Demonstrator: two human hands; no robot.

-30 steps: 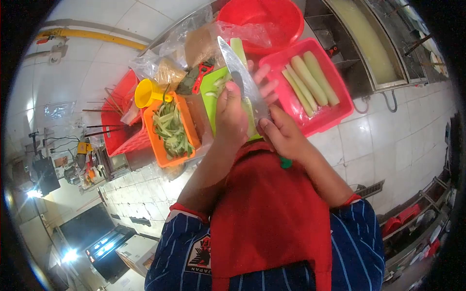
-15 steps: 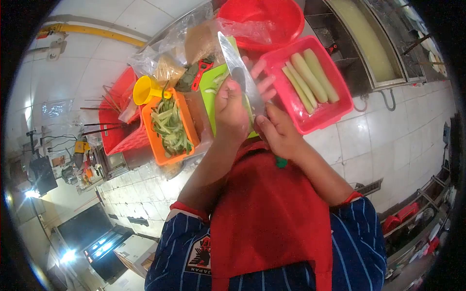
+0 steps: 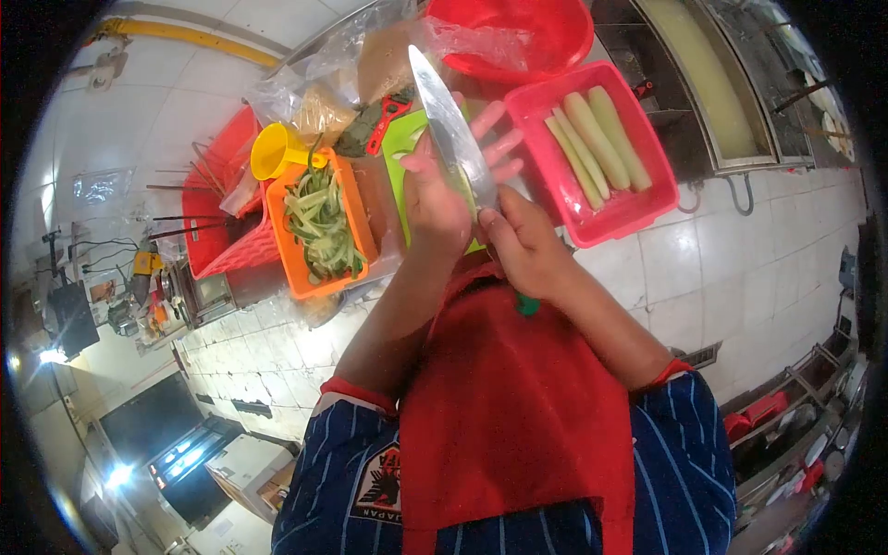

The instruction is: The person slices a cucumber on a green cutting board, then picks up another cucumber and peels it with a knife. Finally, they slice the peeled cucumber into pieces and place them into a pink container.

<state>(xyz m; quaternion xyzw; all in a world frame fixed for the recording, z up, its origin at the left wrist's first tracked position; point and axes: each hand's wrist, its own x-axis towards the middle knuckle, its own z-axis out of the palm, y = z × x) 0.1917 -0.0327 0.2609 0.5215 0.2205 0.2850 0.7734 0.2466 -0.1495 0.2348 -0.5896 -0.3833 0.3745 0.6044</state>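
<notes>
A large knife [image 3: 446, 116] points up and away in front of my chest, its broad blade tilted left. My right hand [image 3: 527, 242] is wrapped round the knife's handle end. Beside and partly behind the blade, my left hand [image 3: 438, 202] has its palm up and fingers spread, and the blade hides part of it. Whether skin and blade touch is unclear. Below the hands lies a green cutting board [image 3: 400, 185]. A pink tray [image 3: 647, 211] on the right holds several peeled pale-green vegetables [image 3: 595, 139]. Green peelings [image 3: 319, 222] fill an orange container [image 3: 363, 209] on the left.
Beyond the board are a red basin [image 3: 546, 32], plastic bags [image 3: 322, 113] and a red-handled peeler [image 3: 387, 125]. A yellow cup [image 3: 274, 153] stands by the orange container, with a red basket [image 3: 217, 242] farther left. Metal troughs [image 3: 708, 83] are at the upper right.
The knife has tilted farther left. My left thumb has moved left, away from the blade, and the hand looks more opened. The view has shifted slightly.
</notes>
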